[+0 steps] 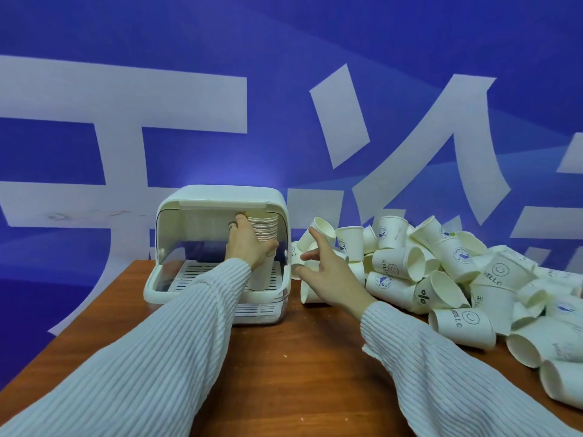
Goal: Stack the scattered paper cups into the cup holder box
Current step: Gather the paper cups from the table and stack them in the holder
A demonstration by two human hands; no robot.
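A white cup holder box (220, 197) stands on the wooden table with its clear front lid swung up. Inside it, on the slotted tray, rises a stack of nested paper cups (265, 230). My left hand (247, 244) is wrapped around that stack from the left side. My right hand (328, 272) hovers with fingers spread just right of the box, over the near edge of a pile of scattered white paper cups (441, 269). It holds nothing. Many cups lie on their sides, some printed with "HELLO".
The brown wooden table (284, 357) runs toward me between my white ribbed sleeves. Its left edge drops off beside the box. A blue wall with large white characters (126, 121) stands right behind the table.
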